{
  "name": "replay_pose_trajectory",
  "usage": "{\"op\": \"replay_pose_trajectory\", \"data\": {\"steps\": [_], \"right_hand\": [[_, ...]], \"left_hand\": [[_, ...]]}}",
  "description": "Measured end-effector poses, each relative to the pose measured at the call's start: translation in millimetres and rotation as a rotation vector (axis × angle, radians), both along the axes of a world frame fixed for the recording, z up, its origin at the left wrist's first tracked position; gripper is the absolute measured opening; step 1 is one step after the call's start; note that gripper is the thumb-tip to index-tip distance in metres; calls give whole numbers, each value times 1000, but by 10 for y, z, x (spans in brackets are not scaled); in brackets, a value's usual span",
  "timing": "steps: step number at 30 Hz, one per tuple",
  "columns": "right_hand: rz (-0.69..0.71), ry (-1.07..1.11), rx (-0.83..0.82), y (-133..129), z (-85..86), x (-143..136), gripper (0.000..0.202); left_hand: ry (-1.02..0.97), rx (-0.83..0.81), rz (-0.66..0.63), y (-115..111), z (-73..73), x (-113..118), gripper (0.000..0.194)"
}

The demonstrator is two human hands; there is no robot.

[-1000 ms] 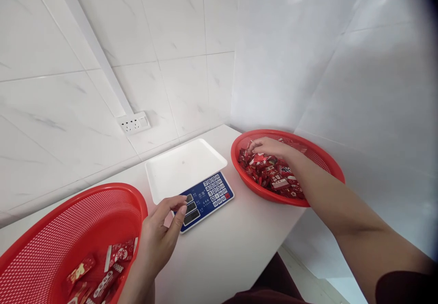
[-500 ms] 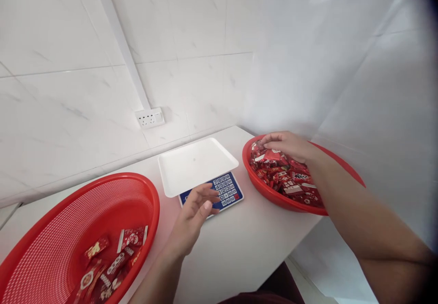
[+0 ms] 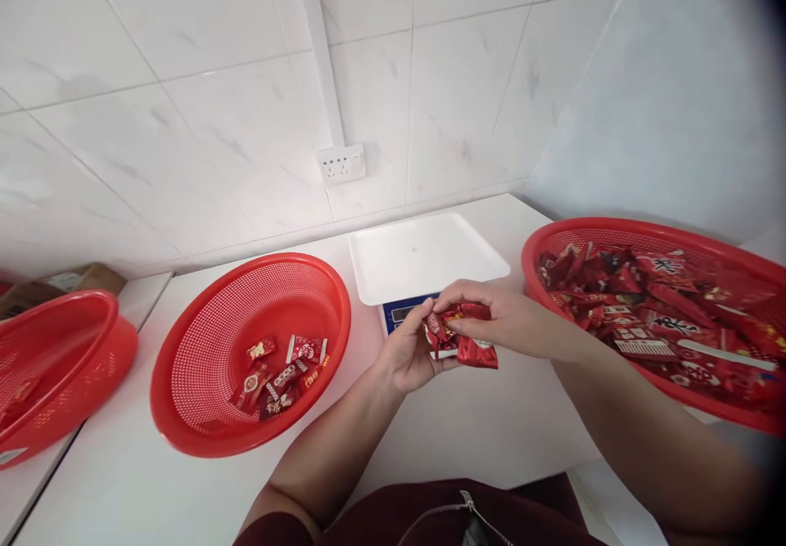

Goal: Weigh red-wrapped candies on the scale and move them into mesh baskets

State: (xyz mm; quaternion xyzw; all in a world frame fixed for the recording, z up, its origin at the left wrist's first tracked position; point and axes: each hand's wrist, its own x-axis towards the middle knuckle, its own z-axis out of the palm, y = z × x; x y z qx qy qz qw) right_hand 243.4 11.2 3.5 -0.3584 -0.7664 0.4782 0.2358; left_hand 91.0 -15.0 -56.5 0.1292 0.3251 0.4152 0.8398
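Both my hands are together in front of the scale, around several red snack packets (image 3: 477,353). My left hand (image 3: 405,358) cups them from below with its thumb on top. My right hand (image 3: 500,317) grips them from above and the right. Just behind is the digital scale (image 3: 393,317) with its white tray (image 3: 423,255); my hands cover most of its blue keypad. A red basket (image 3: 614,227) heaped with red packets stands at the right, beside my right forearm. Left of the scale, another red basket (image 3: 184,382) holds several packets (image 3: 286,374) at its bottom.
A third red basket (image 3: 79,374) sits at the far left, across a seam in the white table (image 3: 135,480). Behind it is a brown cardboard box (image 3: 92,280). The tiled wall with a socket (image 3: 341,164) borders the table's back.
My right hand has left the right basket and come to the middle with packets. My left hand has closed on them too. The view has turned left, bringing the third basket in.
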Motion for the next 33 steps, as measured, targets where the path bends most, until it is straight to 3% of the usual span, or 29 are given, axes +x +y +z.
{"op": "replay_pose_trajectory", "data": {"steps": [6, 10, 16, 21, 28, 30, 33], "right_hand": [[-243, 66, 130, 144, -18, -18, 23], [-380, 189, 128, 295, -61, -45, 29], [-530, 232, 209, 572, -103, -151, 28], [-597, 28, 192, 746, -196, -183, 24], [-632, 94, 264, 941, -378, -120, 32], [-623, 68, 296, 877, -357, -106, 35], [-550, 137, 272, 575, -304, -66, 36]], "left_hand": [[17, -75, 209, 45, 133, -95, 17], [-57, -155, 302, 91, 208, -182, 11], [-123, -116, 421, 94, 397, -331, 9], [-58, -42, 549, -10, 538, -375, 9], [-72, 65, 538, -40, 592, -531, 10], [-56, 79, 536, -23, 595, -583, 10], [17, 116, 504, -21, 557, -566, 11]]}}
